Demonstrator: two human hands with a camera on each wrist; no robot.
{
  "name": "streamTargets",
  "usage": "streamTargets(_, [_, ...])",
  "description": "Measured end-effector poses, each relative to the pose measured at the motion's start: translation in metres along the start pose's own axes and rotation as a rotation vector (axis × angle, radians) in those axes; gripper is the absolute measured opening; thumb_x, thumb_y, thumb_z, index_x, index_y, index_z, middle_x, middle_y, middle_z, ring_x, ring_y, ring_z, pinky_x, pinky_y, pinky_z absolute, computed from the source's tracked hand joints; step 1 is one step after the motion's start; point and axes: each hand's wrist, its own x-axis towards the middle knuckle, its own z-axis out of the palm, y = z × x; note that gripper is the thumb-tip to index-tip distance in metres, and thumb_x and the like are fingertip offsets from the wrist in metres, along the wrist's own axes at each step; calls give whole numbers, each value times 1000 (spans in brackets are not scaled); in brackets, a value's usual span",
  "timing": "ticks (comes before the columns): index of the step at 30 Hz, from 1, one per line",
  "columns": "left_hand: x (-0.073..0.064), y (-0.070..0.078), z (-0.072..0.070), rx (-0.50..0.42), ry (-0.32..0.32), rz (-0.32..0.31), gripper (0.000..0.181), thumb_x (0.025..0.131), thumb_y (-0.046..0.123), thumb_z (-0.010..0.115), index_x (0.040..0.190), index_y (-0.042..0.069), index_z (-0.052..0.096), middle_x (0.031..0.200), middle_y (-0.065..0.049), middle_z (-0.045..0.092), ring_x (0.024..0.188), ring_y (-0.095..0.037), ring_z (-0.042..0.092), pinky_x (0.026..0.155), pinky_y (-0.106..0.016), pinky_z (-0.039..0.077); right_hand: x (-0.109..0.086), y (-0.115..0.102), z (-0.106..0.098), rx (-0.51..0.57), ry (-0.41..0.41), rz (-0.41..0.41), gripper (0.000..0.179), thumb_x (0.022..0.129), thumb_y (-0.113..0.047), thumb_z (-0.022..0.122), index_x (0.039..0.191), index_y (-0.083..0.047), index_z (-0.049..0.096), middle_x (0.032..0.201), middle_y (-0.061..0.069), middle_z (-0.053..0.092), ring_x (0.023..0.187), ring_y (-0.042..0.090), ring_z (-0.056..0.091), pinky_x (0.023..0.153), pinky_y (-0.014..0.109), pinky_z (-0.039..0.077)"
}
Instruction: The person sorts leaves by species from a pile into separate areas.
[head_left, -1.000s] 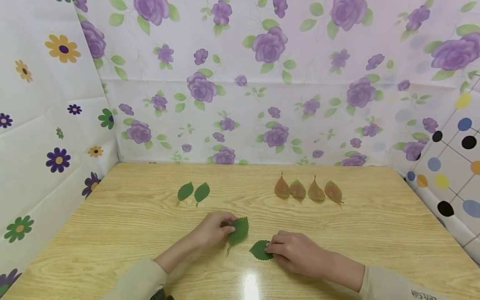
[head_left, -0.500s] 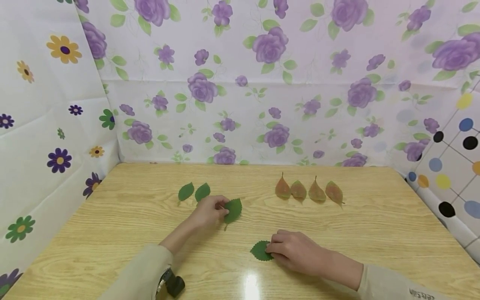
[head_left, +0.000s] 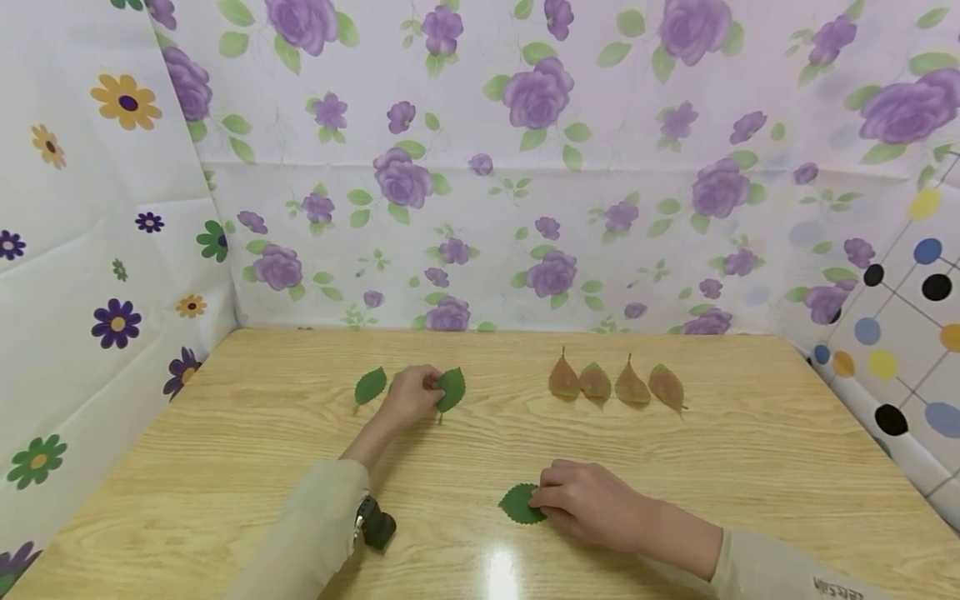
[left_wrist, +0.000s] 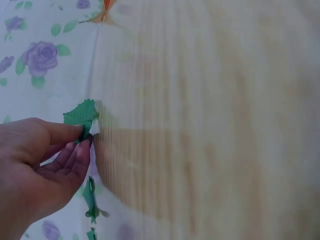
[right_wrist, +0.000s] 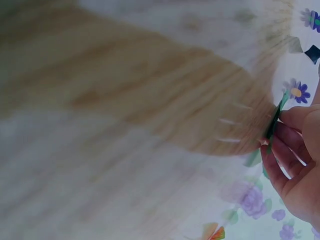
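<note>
My left hand (head_left: 412, 395) pinches a green leaf (head_left: 452, 389) by its left edge, stem pointing down, at the back left of the table. Just left of that hand lies another green leaf (head_left: 371, 386); a further one is mostly hidden behind the hand. In the left wrist view, thumb and fingers grip the serrated leaf (left_wrist: 81, 115). Nearer the front, my right hand (head_left: 592, 505) holds a green leaf (head_left: 521, 504) by its right end, tip to the left. The right wrist view shows this leaf (right_wrist: 275, 120) edge-on between thumb and fingers.
Several reddish-brown leaves stand in a row at the back right, among them a leaf (head_left: 564, 377) with its stem up. The wood-grain table (head_left: 315, 433) meets a flowered cloth (head_left: 480, 208) at its back edge. A black wrist device (head_left: 377, 527) sits by the left sleeve.
My left hand has carried its green leaf back and slightly left, up to the other green leaves, now covering one. The right hand with its leaf has stayed in place.
</note>
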Motion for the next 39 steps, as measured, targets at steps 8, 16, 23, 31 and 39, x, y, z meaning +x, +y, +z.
streamTargets(8, [5,-7,-7,27,20,-34,27,87,-6,65,113,-13,61,99,-19,65,98,-34,61,82,-40,53,3,0,-1,-13,1,5,19,75,3,79,88,-10,74,80,-6,60,70,1,48,63,4,40])
streamTargets(16, [4,-6,-10,53,25,-30,28,86,-7,64,113,-14,59,95,-16,63,94,-31,60,79,-39,53,2,1,0,-20,8,-5,20,74,3,80,88,-11,74,81,-6,60,70,1,48,63,4,41])
streamTargets(23, [3,-8,-10,58,17,-32,27,86,-8,65,112,-14,59,90,-14,60,88,-28,58,77,-38,52,3,0,0,-9,6,0,21,74,3,80,89,-11,74,82,-6,61,71,2,49,64,5,41])
streamTargets(31, [4,-11,-10,39,7,-36,26,87,-7,64,111,-14,59,89,-12,58,86,-26,55,78,-37,51,2,0,0,9,11,18,21,74,4,79,88,-10,74,82,-6,59,71,1,48,63,4,40])
streamTargets(39, [6,-15,-8,36,6,-40,27,87,-6,65,112,-13,59,91,-12,59,88,-26,56,79,-37,51,7,-1,-4,44,-65,103,16,76,2,79,89,-6,74,100,4,63,87,11,62,76,10,48])
